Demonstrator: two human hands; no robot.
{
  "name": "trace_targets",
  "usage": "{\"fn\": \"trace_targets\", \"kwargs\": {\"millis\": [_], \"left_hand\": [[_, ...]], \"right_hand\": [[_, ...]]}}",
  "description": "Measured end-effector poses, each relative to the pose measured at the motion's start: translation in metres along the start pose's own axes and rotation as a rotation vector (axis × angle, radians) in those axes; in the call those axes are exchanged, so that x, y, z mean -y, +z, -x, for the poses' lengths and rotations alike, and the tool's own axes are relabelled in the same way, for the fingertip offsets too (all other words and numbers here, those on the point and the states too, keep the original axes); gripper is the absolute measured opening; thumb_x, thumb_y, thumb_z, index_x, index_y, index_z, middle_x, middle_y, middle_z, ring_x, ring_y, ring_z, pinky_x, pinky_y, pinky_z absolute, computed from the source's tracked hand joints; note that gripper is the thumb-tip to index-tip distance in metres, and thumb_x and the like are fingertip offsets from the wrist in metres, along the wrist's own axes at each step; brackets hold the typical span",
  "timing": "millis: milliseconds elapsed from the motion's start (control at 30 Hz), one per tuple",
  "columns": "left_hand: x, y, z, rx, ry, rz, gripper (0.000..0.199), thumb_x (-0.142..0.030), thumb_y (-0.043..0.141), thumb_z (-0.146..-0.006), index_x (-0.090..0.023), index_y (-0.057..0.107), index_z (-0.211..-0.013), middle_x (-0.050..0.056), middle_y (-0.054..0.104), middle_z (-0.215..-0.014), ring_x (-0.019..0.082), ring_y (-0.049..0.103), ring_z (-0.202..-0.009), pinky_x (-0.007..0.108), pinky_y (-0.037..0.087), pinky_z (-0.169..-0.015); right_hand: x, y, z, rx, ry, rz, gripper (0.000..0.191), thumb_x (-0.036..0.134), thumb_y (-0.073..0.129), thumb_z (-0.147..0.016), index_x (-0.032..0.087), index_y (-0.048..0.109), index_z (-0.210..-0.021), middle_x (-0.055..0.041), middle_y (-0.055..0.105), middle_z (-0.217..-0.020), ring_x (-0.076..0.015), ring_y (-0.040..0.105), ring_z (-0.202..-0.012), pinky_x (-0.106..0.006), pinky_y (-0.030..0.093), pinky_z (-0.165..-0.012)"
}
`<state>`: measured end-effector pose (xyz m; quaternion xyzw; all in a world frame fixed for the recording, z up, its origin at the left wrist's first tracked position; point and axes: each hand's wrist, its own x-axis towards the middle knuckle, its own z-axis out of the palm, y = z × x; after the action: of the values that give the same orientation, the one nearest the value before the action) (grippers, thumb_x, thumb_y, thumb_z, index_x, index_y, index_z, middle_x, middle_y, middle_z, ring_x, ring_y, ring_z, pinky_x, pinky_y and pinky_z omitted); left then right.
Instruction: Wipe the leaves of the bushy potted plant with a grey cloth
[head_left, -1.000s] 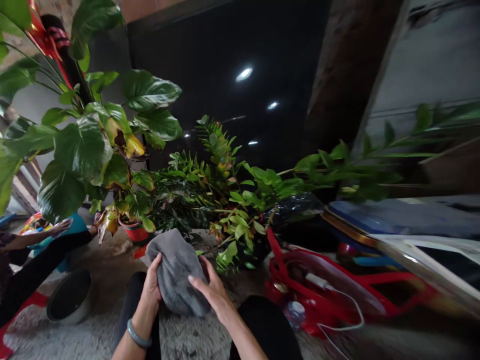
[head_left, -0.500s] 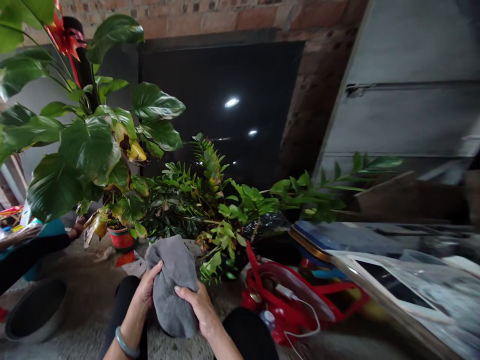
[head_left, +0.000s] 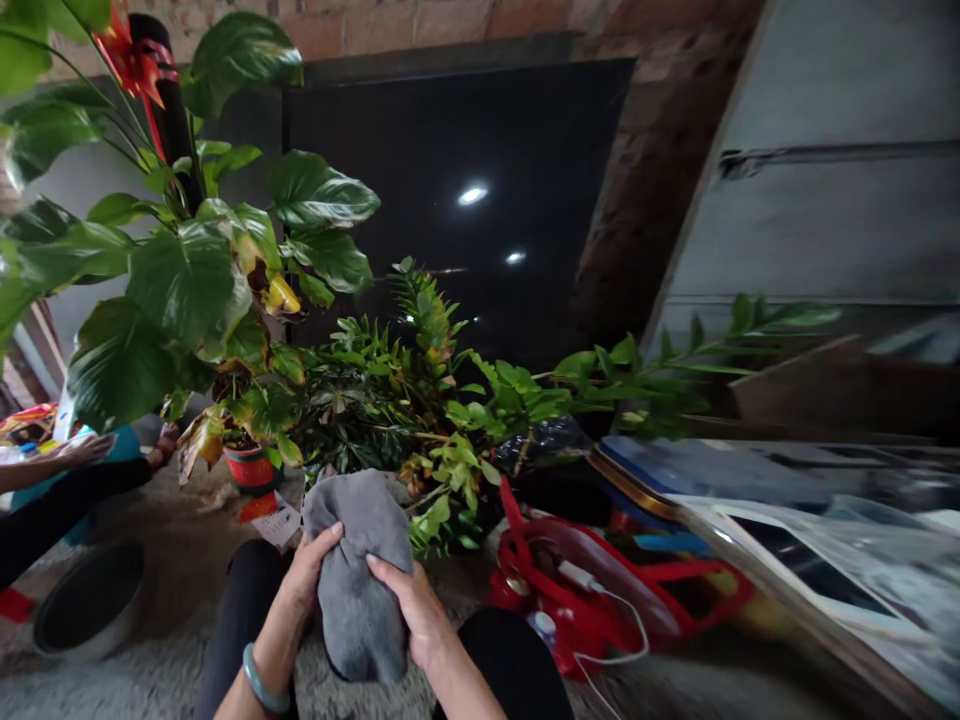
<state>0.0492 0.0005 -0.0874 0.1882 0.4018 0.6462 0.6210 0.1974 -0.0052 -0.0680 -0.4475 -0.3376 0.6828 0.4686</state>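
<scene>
A soft grey cloth item (head_left: 361,600), folded or bundled into a long rounded shape, is held up between my knees. My left hand (head_left: 311,570) grips its left edge, thumb on the front and the other fingers hidden behind. From the right side my right hand (head_left: 417,612) grips it the same way, its thumb pressed on the front near the middle. The cloth's exact kind does not show. A pale green bangle (head_left: 262,682) circles my left wrist.
Potted plants (head_left: 247,465) stand ahead, with leafy branches reaching right. A red bag (head_left: 592,600) with a white cable lies by my right knee. A table (head_left: 750,570) bears a white tablet (head_left: 817,570). At left are a grey basin (head_left: 90,600) and another person's arm (head_left: 45,470).
The whole view has shifted slightly, so most things sit a little farther right. Both hands keep their hold on the grey cloth item, which is tilted slightly differently.
</scene>
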Motion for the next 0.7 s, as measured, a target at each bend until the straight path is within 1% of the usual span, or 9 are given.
{"fn": "trace_targets", "kwargs": {"millis": [67,167,233,333,433,500,600,633,700], "left_hand": [[0.001,-0.001,0.006,0.013,-0.048,0.083,0.051,-0.029,0.080,-0.069,-0.013,0.064,-0.115,0.011,0.076,-0.099,0.029,0.070,-0.099,0.039,0.053,-0.093],[0.006,-0.005,0.012,0.018,-0.118,0.144,0.048,-0.030,0.077,-0.073,-0.012,0.064,-0.116,0.012,0.076,-0.101,0.030,0.070,-0.099,0.041,0.052,-0.094],[0.010,-0.008,0.015,0.028,-0.135,0.159,0.043,-0.028,0.076,-0.074,-0.011,0.065,-0.113,0.012,0.076,-0.101,0.029,0.070,-0.098,0.040,0.052,-0.094],[0.015,-0.011,0.020,0.048,-0.166,0.172,0.039,-0.029,0.073,-0.077,-0.010,0.067,-0.110,0.013,0.076,-0.098,0.028,0.070,-0.098,0.038,0.050,-0.096],[0.016,-0.010,0.027,0.054,-0.197,0.232,0.038,-0.037,0.067,-0.081,-0.010,0.068,-0.108,0.013,0.076,-0.096,0.029,0.070,-0.098,0.040,0.047,-0.097],[0.016,-0.010,0.031,0.068,-0.190,0.278,0.040,-0.044,0.062,-0.083,-0.012,0.069,-0.104,0.013,0.076,-0.094,0.030,0.069,-0.097,0.042,0.047,-0.095],[0.017,-0.015,0.029,0.094,-0.161,0.300,0.039,-0.050,0.055,-0.086,-0.014,0.070,-0.090,0.012,0.075,-0.084,0.029,0.070,-0.087,0.042,0.048,-0.090],[0.019,-0.018,0.027,0.085,-0.158,0.296,0.037,-0.048,0.054,-0.087,-0.014,0.069,-0.084,0.010,0.074,-0.079,0.027,0.070,-0.081,0.040,0.048,-0.086],[0.024,-0.026,0.022,0.014,-0.164,0.286,0.032,-0.039,0.052,-0.089,-0.015,0.064,-0.071,0.006,0.069,-0.065,0.021,0.066,-0.063,0.034,0.049,-0.078]], "right_hand": [[-0.004,0.000,0.002,0.018,-0.014,-0.033,0.050,0.043,0.085,-0.047,0.013,0.074,-0.086,-0.0116,0.077,-0.083,-0.0310,0.070,-0.082,-0.039,0.052,-0.078],[-0.011,-0.002,0.006,0.058,0.001,-0.052,0.047,0.045,0.084,-0.050,0.012,0.075,-0.083,-0.0129,0.077,-0.079,-0.0322,0.071,-0.080,-0.040,0.052,-0.075],[-0.015,-0.003,0.010,0.031,0.011,-0.045,0.047,0.045,0.084,-0.050,0.012,0.075,-0.083,-0.0133,0.077,-0.079,-0.0330,0.071,-0.080,-0.040,0.052,-0.075],[-0.017,-0.005,0.015,-0.047,-0.005,-0.025,0.050,0.045,0.085,-0.050,0.012,0.075,-0.086,-0.0130,0.078,-0.084,-0.0331,0.071,-0.086,-0.039,0.053,-0.078],[-0.015,-0.008,0.020,-0.085,-0.022,-0.046,0.052,0.045,0.085,-0.050,0.013,0.074,-0.090,-0.0118,0.078,-0.089,-0.0324,0.070,-0.092,-0.038,0.053,-0.079],[-0.012,-0.009,0.021,-0.107,-0.022,-0.071,0.053,0.044,0.085,-0.050,0.013,0.073,-0.092,-0.0110,0.078,-0.090,-0.0319,0.070,-0.093,-0.037,0.054,-0.079],[-0.009,-0.011,0.021,-0.117,-0.019,-0.111,0.053,0.042,0.085,-0.050,0.013,0.073,-0.092,-0.0103,0.078,-0.087,-0.0315,0.071,-0.091,-0.037,0.055,-0.078],[-0.009,-0.012,0.021,-0.115,-0.015,-0.126,0.052,0.041,0.085,-0.050,0.013,0.073,-0.091,-0.0100,0.078,-0.086,-0.0314,0.071,-0.091,-0.037,0.055,-0.078],[-0.010,-0.012,0.021,-0.121,-0.001,-0.148,0.050,0.040,0.085,-0.050,0.013,0.073,-0.090,-0.0095,0.078,-0.083,-0.0313,0.071,-0.089,-0.037,0.056,-0.078]]}}
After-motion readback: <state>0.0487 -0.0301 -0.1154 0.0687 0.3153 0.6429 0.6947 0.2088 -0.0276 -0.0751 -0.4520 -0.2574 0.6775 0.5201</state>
